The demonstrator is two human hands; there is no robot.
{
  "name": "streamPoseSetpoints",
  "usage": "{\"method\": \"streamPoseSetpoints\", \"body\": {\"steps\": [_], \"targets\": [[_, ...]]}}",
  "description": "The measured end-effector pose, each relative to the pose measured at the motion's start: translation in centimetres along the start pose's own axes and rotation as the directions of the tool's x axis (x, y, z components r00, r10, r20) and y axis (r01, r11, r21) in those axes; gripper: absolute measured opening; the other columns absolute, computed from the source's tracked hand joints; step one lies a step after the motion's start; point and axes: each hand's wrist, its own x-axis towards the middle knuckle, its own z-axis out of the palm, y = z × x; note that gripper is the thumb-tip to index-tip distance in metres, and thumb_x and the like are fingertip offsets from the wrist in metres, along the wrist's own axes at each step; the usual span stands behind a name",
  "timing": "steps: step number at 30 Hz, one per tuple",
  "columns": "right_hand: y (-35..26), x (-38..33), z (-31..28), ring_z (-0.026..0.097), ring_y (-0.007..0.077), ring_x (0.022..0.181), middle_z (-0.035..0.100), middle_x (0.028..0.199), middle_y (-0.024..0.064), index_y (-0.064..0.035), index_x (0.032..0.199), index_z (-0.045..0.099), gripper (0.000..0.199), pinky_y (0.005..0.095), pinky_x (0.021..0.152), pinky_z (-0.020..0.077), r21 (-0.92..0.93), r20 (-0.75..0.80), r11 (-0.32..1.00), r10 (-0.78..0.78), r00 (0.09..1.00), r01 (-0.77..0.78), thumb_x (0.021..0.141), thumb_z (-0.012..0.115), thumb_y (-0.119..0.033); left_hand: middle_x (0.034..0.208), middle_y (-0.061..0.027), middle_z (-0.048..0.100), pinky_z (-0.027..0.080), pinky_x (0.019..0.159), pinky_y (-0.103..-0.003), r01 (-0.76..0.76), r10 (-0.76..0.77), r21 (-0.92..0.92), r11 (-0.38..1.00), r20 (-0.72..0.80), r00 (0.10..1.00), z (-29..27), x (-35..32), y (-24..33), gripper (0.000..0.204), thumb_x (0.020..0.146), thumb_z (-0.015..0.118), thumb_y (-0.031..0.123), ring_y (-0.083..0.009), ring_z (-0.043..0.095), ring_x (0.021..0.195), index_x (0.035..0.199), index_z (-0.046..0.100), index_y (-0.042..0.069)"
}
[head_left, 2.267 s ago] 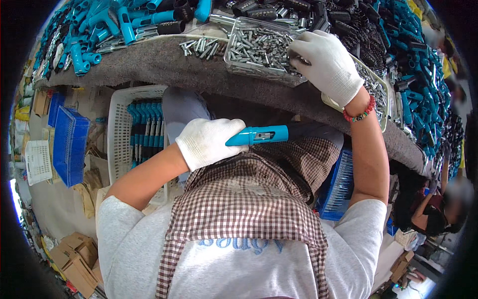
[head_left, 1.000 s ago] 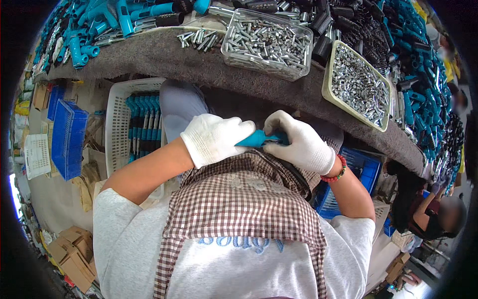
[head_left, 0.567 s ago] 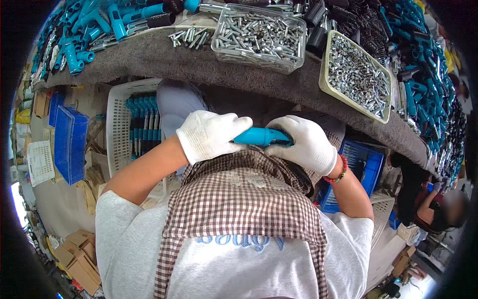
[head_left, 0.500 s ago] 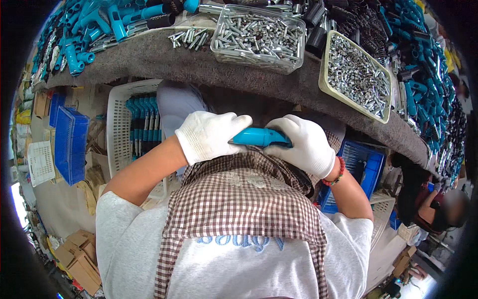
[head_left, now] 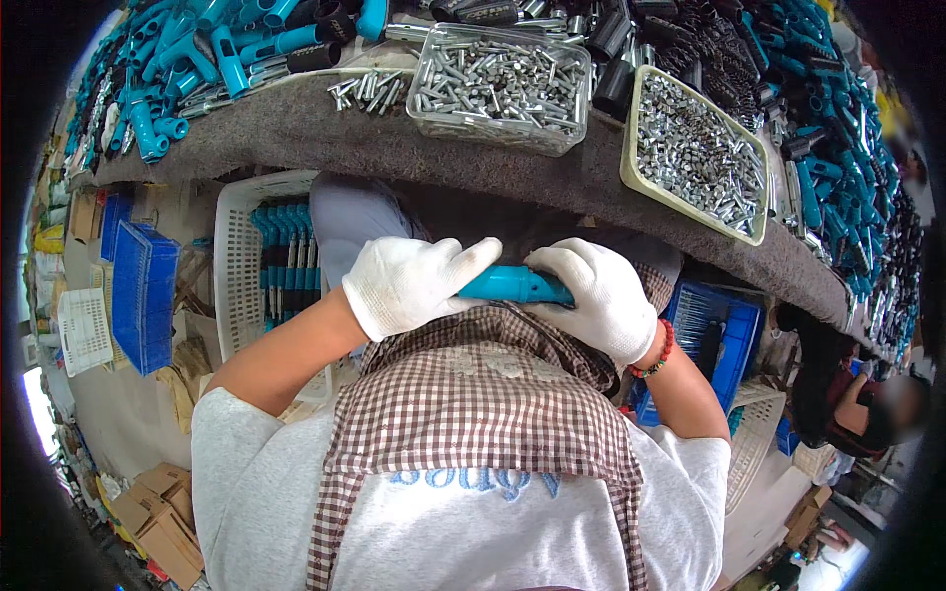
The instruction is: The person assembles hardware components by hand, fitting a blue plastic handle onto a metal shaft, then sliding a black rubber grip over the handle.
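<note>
The teal tubular part point(head_left: 512, 286) is located between the two gloved hands, above the checked apron point(head_left: 483, 394) and on the person's side of the worktop point(head_left: 296, 123). The left hand point(head_left: 409, 286) lies at its left end; the right hand point(head_left: 596, 295) lies at its right end. Neither hand is nearer: both touch the part. The left fingers are wrapped around the left end, with the index finger extended along the upper side. The right fingers are curled over the right end; whether they press or merely steady it cannot be told.

The long axis of the part runs left to right, roughly parallel to the shoulders and across the body. The right end points slightly toward the person. Only the middle section is exposed; both ends are covered by the gloves, so their form cannot be determined.
</note>
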Motion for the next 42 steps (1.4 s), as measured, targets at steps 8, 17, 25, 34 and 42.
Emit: {"method": "streamPoseSetpoints", "body": {"steps": [8, 17, 25, 34, 42], "targets": [[-1.5, 2.7, -0.3, 0.066, 0.0311, 0.077, 0.066, 0.085, 0.0133, -0.0059, 0.1, 0.065, 0.038, 0.0375, 0.07, 0.053, 0.125, 0.076, 0.988, 0.087, 0.993, -0.096, 0.07, 0.079, -0.025, 0.082, -0.0016, 0.058, 0.047, 0.045, -0.03, -0.072, 0.077, 0.082, 0.994, -0.063, 0.995, -2.6, -0.5, -1.5, 0.06, 0.072, 0.074, 0.043, -0.0187, 0.061, 0.054, 0.123, 0.055, 0.019], [-4.1, 15.0, -2.8, 0.066, 0.0345, 0.075, 0.065, 0.079, 0.0176, -0.0042, 0.094, 0.067, 0.034, 0.0421, 0.067, 0.0517, -0.016, 0.009, 0.995, -0.1, 0.995, 0.1, 0.075, 0.074, -0.031, 0.076, -0.0021, 0.051, 0.048, 0.054, -0.031, 0.116, -0.029, 0.456, 0.882, -0.192, 0.981, -10.1, -1.5, -7.5, 0.062, 0.071, 0.072, 0.041, -0.0185, 0.059, 0.062, 0.126, 0.054, 0.019], [-2.6, 24.0, -2.7, 0.066, 0.0327, 0.074, 0.066, 0.079, 0.0185, -0.0014, 0.106, 0.064, 0.049, 0.0391, 0.07, 0.0528, -0.129, 0.219, 0.96, -0.216, 0.952, 0.248, 0.072, 0.075, -0.034, 0.088, -0.0068, 0.067, 0.053, 0.065, -0.037, 0.284, -0.238, 0.175, 0.943, -0.247, 0.939, -11.0, -0.6, -13.3, 0.052, 0.075, 0.073, 0.042, -0.0278, 0.067, 0.079, 0.12, 0.058, 0.021], [-3.0, 26.8, -2.6, 0.063, 0.0157, 0.071, 0.069, 0.077, 0.0108, 0.0016, 0.101, 0.07, 0.052, 0.0301, 0.069, 0.0506, 0.108, 0.451, 0.99, 0.029, 0.892, -0.087, 0.068, 0.079, -0.036, 0.099, -0.0048, 0.065, 0.055, 0.062, -0.035, 0.237, -0.159, 0.227, 0.945, -0.315, 0.936, -10.5, -0.9, -15.4, 0.054, 0.072, 0.076, 0.042, -0.0262, 0.067, 0.075, 0.117, 0.06, 0.016], [-3.3, 27.3, -3.1, 0.061, 0.0137, 0.067, 0.068, 0.075, 0.0064, 0.0032, 0.104, 0.069, 0.051, 0.0267, 0.064, 0.0496, 0.201, 0.517, 0.97, 0.013, 0.856, -0.136, 0.072, 0.077, -0.036, 0.093, -0.0056, 0.064, 0.053, 0.057, -0.032, 0.141, -0.043, 0.256, 0.956, -0.353, 0.935, -10.5, -1.1, -16.0, 0.046, 0.074, 0.075, 0.037, -0.023, 0.066, 0.066, 0.108, 0.059, 0.01]]}}
